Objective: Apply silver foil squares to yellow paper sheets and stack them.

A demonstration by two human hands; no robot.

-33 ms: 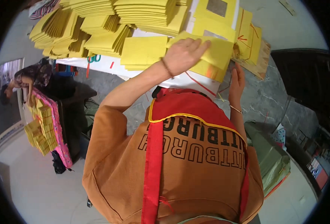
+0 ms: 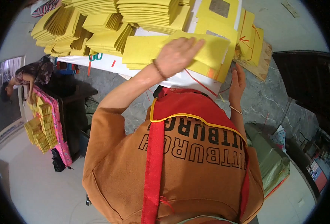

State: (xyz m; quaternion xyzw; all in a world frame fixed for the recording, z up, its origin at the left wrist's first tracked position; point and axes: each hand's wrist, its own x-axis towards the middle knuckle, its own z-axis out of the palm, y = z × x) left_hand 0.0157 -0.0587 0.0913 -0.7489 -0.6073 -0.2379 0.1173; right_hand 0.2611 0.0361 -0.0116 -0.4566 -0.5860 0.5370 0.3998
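Note:
My left hand [image 2: 178, 56] lies across a flat yellow paper envelope [image 2: 213, 46], fingers stretched out over its surface and thumb hidden. The envelope's left part overlaps a low stack of yellow envelopes [image 2: 140, 48]. Beneath its right part are more yellow pieces [image 2: 221, 71] with a small orange patch. Just off the table's right corner is my right hand [image 2: 238, 80], seen edge-on, fingers extended and pointing away from me. Nothing shows in it.
Tall stacks of folded yellow envelopes [image 2: 148, 11] fill the far side. Green-handled scissors [image 2: 95, 57] lie at the table's left edge. A wooden board [image 2: 264, 61] carries yellow pieces on the right. Far left, a person [image 2: 30, 78] bends over a pink-covered table [image 2: 63, 143] with yellow stacks.
My left hand has moved slightly left, and the yellow envelope under it has shifted left over the low stack. My right hand stays nearly in place.

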